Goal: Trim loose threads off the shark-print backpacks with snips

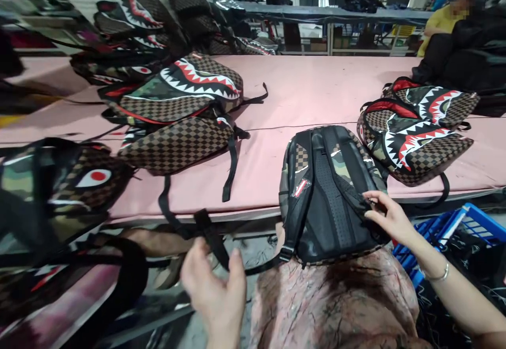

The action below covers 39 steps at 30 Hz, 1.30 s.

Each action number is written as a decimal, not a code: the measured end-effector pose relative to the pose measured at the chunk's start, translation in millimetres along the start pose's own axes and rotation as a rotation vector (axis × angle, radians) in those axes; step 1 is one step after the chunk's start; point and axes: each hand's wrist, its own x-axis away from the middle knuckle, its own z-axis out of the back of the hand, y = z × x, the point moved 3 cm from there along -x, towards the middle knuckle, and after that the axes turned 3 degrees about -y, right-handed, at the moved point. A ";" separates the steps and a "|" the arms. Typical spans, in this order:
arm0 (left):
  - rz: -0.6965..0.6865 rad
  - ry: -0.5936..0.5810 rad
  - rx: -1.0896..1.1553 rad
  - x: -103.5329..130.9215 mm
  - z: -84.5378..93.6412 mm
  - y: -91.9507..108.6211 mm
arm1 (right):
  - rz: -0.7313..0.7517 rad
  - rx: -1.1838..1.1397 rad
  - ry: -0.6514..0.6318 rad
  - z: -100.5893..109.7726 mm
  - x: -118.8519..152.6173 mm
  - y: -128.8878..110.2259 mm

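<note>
A black-backed backpack (330,201) with checked and camouflage panels lies on the table's front edge, its shoulder straps facing up and its bottom towards me. My left hand (215,286) is left of it, holding the loose end of a black webbing strap (253,271) that runs out from the buckle at the bag's lower left. The thumb stands apart from the fingers, and the strap passes between them. On the bag's right side, my right hand (389,220) pinches the right shoulder strap (351,196) between thumb and fingers. A red-and-white tag (301,187) sits on the left shoulder strap.
Shark-mouth backpacks lie on the pink table (316,90), some stacked at left (182,143), two at right (427,127). A camouflage bag (90,180) is near left. A blue crate (474,222) stands below right. A person in yellow (443,22) is behind black bags.
</note>
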 end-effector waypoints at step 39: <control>-0.322 -0.672 0.345 0.6 -180.6 105.5 | 0.417 0.746 -0.023 -15.1 -65.4 -6.5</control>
